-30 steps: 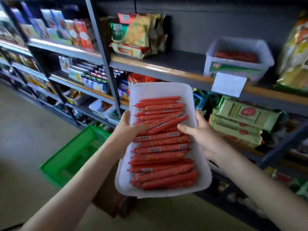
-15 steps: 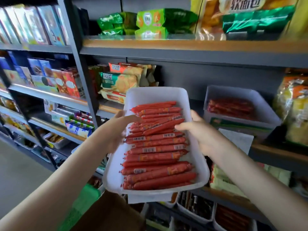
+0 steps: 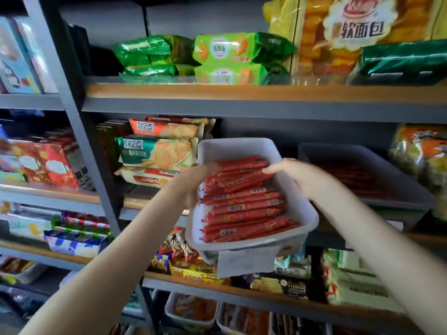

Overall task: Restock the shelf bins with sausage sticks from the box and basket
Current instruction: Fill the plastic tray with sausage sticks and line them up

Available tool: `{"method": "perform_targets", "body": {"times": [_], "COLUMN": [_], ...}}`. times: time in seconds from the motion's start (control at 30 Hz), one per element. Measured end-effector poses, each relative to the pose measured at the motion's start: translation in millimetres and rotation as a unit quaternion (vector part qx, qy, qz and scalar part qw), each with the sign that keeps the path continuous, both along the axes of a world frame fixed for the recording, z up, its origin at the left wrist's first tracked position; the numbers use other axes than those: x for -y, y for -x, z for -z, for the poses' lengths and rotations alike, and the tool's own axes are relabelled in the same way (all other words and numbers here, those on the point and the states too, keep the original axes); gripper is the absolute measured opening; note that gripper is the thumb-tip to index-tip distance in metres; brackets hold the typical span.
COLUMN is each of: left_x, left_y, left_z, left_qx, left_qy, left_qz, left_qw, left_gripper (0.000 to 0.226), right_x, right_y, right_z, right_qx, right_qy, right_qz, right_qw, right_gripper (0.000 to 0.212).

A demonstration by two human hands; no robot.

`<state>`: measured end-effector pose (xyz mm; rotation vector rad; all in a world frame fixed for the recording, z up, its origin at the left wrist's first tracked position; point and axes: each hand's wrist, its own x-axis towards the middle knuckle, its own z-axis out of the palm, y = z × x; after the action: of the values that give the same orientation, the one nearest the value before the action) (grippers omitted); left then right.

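- Now my left hand [image 3: 193, 187] and right hand [image 3: 297, 177] grip the rims of the bin [image 3: 242, 244] between them, loaded with sausage sticks [image 3: 244, 204].
- Shelving it remains, I judge.

The white rectangular plastic bin [image 3: 242, 147] is at the level of the grey metal middle shelf [image 3: 142, 201], right of the stacked foil cracker packs [image 3: 157, 151] and left of a second translucent plastic bin [image 3: 362, 155] resting on that shelf. Red sausage sticks [image 3: 244, 204] lie crosswise in the first bin. The left hand [image 3: 191, 187] grips its left wall, the right hand [image 3: 297, 175] its right wall. A paper label [image 3: 246, 262] hangs below its near wall. On the upper shelf [image 3: 217, 93], green foil biscuit packets [image 3: 229, 59] lie left of a clear plastic bread bag [image 3: 338, 32].
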<state>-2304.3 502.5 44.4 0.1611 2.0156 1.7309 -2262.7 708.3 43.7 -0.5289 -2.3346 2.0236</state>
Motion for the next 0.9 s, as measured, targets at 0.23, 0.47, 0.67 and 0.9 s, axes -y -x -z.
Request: {"method": "perform_targets", "body": {"times": [0.23,0.47,0.67,0.9], "left_x": [-11.3,1.9,18.0,8.1], "left_y": [42.3,61.9,7.4,-17.2], "left_z": [-8.2,0.7,-3.5,17.2], "left_qx": [-0.030,0.032,-0.497,-0.735], "left_qy": [0.056,0.056,0.216,0.376], "left_qz": [0.059,0.095,0.142,0.156], "left_qw": [0.996,0.993,0.828,0.542], "left_gripper": [0.024,0.022,0.083,0.063], "right_x": [-1.1,-3.6,13.1,31.5], "right_y": [5.5,-2.1,-60.4,-78.8], "right_z": [-6.6,-6.5,-14.3,11.3], "right_qx": [0.051,0.013,-0.155,-0.159], "right_qy": [-0.111,-0.082,-0.487,-0.699], "right_qz": [0.039,0.048,-0.052,-0.099], "right_qw": [0.992,0.995,0.858,0.690], "right_gripper": [0.041,0.052,0.092,0.063]}}
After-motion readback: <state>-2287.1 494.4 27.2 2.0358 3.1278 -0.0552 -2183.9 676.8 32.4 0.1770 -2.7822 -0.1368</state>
